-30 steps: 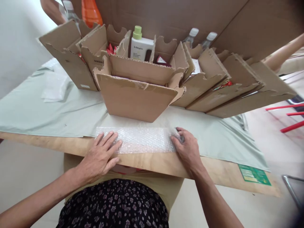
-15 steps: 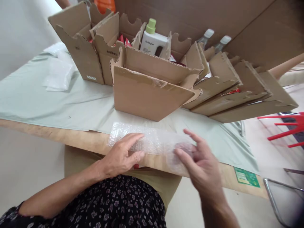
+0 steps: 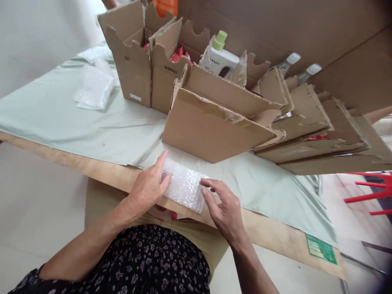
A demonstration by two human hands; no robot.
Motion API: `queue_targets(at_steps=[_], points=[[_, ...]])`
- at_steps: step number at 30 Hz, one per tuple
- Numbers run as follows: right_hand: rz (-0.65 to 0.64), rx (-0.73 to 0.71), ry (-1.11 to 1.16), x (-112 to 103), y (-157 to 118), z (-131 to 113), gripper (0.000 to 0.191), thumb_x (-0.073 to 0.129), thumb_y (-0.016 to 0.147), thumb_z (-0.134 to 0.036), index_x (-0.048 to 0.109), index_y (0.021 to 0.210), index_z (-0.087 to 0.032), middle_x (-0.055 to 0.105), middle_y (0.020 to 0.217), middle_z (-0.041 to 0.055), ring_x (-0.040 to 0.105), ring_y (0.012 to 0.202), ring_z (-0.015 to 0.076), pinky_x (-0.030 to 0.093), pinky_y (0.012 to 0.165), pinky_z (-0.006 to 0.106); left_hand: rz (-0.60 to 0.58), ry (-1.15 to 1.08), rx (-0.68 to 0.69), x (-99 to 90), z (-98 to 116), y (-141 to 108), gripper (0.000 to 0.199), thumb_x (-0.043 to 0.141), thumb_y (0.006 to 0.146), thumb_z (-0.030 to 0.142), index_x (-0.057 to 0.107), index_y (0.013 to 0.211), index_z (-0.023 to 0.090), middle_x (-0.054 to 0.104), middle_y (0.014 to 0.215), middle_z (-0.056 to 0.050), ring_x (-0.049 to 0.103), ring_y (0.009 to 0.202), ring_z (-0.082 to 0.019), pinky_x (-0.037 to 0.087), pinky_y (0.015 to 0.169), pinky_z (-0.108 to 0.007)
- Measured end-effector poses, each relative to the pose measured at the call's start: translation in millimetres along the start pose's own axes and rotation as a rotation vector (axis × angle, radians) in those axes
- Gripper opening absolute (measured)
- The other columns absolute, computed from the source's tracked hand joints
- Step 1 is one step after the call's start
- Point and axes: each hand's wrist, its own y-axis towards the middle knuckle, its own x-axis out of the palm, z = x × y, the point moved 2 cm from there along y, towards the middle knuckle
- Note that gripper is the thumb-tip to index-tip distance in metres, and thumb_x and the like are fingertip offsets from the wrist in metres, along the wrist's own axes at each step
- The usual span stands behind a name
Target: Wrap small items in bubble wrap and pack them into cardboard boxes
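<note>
A folded piece of clear bubble wrap [image 3: 185,185] lies across the front edge of the table, looking like a short flat rectangle. My left hand [image 3: 150,179] holds its left end, the thumb on top and the fingers along the far side. At the right end, my right hand [image 3: 225,206] has thumb and index finger close together around the edge, its other fingers curled. Whether anything is wrapped inside the bubble wrap cannot be made out. Just beyond it stands an open cardboard box [image 3: 214,130] with its plain side towards me.
More open cardboard boxes [image 3: 134,77] line the back, one with a white bottle with a green cap [image 3: 222,57]. Clear bubble-wrap pieces [image 3: 94,85] lie at left on the pale green cloth [image 3: 61,130]. A red stool [image 3: 367,192] stands at right.
The bubble wrap was longer and its right part was blurred in motion; now it is shorter and folded over. My right hand has moved left, closer to my left hand. The view has shifted.
</note>
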Motion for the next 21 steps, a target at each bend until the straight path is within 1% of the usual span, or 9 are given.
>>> queue_targets(at_steps=[3,5,7,9,11,14,17,19,21], points=[[-0.081,-0.177,-0.209,10.6,-3.2,6.6,0.023,0.055,0.103,-0.024,0.075,0.114,-0.023,0.078,0.113,0.0087,0.072,0.105,0.0252,0.055,0.091,0.044,0.079,0.206,0.077,0.1,-2.0,-5.0,0.063,0.052,0.095,0.022,0.042,0.156,0.013,0.075,0.108,-0.012,0.071,0.090,-0.025,0.056,0.077,-0.035],[-0.138,-0.208,-0.284,19.0,-3.7,11.0,0.024,0.055,0.103,-0.023,0.077,0.112,-0.023,0.078,0.116,0.0088,0.071,0.107,0.0256,0.053,0.092,0.044,0.129,0.335,0.108,-1.6,-4.0,-8.5,0.059,0.053,0.096,0.023,0.046,0.153,0.015,0.072,0.112,-0.013,0.070,0.099,-0.028,0.057,0.080,-0.036],[-0.166,-0.218,-0.309,22.7,-4.5,14.7,0.024,0.055,0.103,-0.024,0.077,0.112,-0.023,0.077,0.118,0.0085,0.069,0.109,0.0257,0.052,0.094,0.045,0.153,0.425,0.110,-4.2,-5.8,-11.0,0.055,0.055,0.096,0.024,0.049,0.151,0.016,0.070,0.111,-0.013,0.070,0.100,-0.029,0.058,0.081,-0.037],[-0.131,-0.227,-0.290,19.9,-6.4,19.0,0.024,0.054,0.104,-0.025,0.077,0.110,-0.024,0.077,0.118,0.0082,0.068,0.112,0.0258,0.051,0.095,0.045,0.169,0.466,0.108,-7.2,-6.8,-12.7,0.054,0.056,0.097,0.028,0.050,0.149,0.016,0.068,0.114,-0.014,0.069,0.101,-0.029,0.059,0.082,-0.038],[-0.014,-0.196,-0.272,11.6,-9.2,25.7,0.023,0.054,0.104,-0.027,0.076,0.110,-0.023,0.076,0.119,0.0092,0.067,0.112,0.0261,0.050,0.095,0.044,0.190,0.478,0.099,-10.0,-7.4,-13.9,0.055,0.058,0.097,0.032,0.050,0.148,0.016,0.067,0.116,-0.015,0.069,0.104,-0.030,0.059,0.084,-0.039],[0.154,-0.038,-0.359,1.1,-13.2,38.4,0.030,0.057,0.102,-0.040,0.073,0.117,-0.020,0.074,0.120,0.0130,0.066,0.108,0.0296,0.050,0.092,0.047,0.178,0.491,0.033,-11.7,-8.7,-14.6,0.054,0.058,0.097,0.034,0.050,0.147,0.016,0.069,0.112,-0.014,0.070,0.101,-0.031,0.059,0.080,-0.039],[0.119,0.065,-0.414,7.3,-16.3,43.0,0.040,0.059,0.099,-0.052,0.071,0.118,-0.019,0.071,0.126,0.0155,0.063,0.110,0.0337,0.049,0.093,0.051,0.129,0.483,-0.018,-10.4,-9.5,-14.6,0.051,0.056,0.098,0.034,0.051,0.145,0.015,0.070,0.111,-0.014,0.070,0.099,-0.031,0.058,0.077,-0.040],[0.098,0.067,-0.340,17.1,-18.3,38.8,0.032,0.060,0.098,-0.049,0.070,0.108,-0.020,0.069,0.130,0.0155,0.062,0.116,0.0343,0.048,0.096,0.052,0.122,0.469,-0.013,-9.1,-9.7,-15.3,0.049,0.055,0.098,0.034,0.052,0.143,0.015,0.069,0.109,-0.014,0.069,0.097,-0.032,0.058,0.077,-0.041],[0.130,0.069,-0.207,24.0,-20.2,31.6,0.021,0.061,0.097,-0.042,0.065,0.098,-0.021,0.071,0.128,0.0143,0.064,0.118,0.0326,0.050,0.097,0.051,0.141,0.466,0.018,-8.2,-10.5,-16.5,0.048,0.055,0.098,0.034,0.053,0.142,0.016,0.069,0.105,-0.013,0.068,0.096,-0.031,0.058,0.080,-0.043]])
